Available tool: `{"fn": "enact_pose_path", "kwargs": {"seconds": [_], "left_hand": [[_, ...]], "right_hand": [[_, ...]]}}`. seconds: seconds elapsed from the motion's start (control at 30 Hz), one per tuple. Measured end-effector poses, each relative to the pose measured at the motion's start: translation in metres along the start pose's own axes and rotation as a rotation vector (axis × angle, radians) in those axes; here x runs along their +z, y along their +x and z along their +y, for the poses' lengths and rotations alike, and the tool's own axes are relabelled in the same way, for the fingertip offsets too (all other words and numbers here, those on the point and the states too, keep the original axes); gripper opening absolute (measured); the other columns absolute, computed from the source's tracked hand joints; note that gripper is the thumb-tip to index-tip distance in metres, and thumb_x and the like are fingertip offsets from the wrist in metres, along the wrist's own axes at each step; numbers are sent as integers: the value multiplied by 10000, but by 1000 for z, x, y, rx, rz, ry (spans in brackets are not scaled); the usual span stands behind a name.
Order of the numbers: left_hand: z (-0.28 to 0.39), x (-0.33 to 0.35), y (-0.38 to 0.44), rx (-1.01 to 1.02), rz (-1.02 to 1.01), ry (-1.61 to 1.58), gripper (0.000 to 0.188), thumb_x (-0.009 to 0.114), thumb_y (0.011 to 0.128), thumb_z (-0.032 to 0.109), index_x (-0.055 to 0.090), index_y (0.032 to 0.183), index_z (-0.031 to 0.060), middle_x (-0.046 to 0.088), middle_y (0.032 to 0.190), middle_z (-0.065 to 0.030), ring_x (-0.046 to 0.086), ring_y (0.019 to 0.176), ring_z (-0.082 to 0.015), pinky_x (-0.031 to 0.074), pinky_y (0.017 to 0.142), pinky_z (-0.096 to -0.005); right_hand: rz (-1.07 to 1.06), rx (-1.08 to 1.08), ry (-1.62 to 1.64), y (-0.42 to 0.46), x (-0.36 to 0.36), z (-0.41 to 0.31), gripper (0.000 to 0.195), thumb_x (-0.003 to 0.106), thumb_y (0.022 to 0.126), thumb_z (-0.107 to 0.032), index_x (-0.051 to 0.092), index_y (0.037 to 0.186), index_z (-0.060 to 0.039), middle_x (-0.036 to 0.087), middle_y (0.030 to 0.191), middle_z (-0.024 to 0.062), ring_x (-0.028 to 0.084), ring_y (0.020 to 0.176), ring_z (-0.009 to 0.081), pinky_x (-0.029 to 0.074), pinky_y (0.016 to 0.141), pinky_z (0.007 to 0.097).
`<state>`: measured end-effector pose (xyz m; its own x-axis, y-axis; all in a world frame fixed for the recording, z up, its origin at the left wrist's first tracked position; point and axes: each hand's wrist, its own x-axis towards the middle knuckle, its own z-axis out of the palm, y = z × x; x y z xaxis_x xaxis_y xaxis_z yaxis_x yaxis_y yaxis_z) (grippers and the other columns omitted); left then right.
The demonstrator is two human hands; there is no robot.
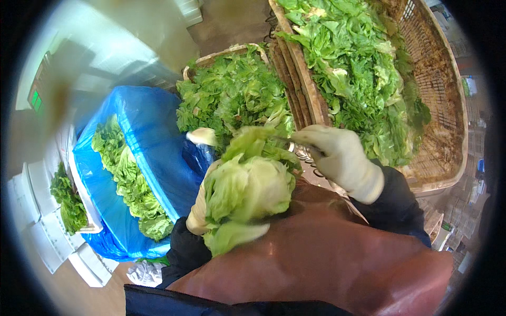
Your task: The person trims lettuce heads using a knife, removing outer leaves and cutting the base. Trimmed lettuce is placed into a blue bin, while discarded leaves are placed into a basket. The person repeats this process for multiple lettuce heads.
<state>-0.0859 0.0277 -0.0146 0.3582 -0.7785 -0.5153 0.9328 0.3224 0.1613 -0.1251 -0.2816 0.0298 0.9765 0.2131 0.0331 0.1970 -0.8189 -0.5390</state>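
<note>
My left hand [197, 215], in a pale glove, cups a head of lettuce [251, 185] from its left side, above my lap. A loose outer leaf [237, 237] hangs from the underside of the head. My right hand [340, 162], also gloved, is at the upper right of the head. Between its fingers is a slim dark tool [314, 151], perhaps a small knife; blur hides its shape. The tool's tip reaches towards the lettuce leaves. A brown apron [324, 252] covers my lap beneath the head.
To the left, a container lined with blue plastic [148, 118] holds lettuce heads [134, 189]. Loose leaves [237, 91] fill a crate ahead. On the right, a dirty plastic basket [438, 98] holds more leaves [352, 67]. White boxes [51, 233] stand at far left.
</note>
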Motion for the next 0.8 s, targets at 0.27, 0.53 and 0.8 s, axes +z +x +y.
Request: {"fn": "enact_pose_path", "kwargs": {"seconds": [0.27,0.53,0.8], "left_hand": [[-1,-10,25,290,-103,108,999,683,874,623,278,1649,138,370,1655,-106,358,1514,-276,346,1220,-519],[-2,-69,26,300,62,525,657,700,944,41,423,1539,6,535,1520,-118,526,1361,-225,485,1110,-403],[4,-34,7,596,-65,508,812,826,907,260,413,1563,20,502,1561,-107,468,1425,-234,388,1181,-390]], "right_hand": [[-189,426,911,40,0,4,657,855,865,-262,585,1407,-7,743,1039,99,697,892,158,545,787,304],[-226,402,901,66,18,-11,652,799,867,-114,539,1457,-17,659,1193,76,605,973,133,490,858,275],[47,95,882,33,28,9,300,714,960,-166,678,1194,19,677,1298,174,663,1133,233,533,971,338]]}}
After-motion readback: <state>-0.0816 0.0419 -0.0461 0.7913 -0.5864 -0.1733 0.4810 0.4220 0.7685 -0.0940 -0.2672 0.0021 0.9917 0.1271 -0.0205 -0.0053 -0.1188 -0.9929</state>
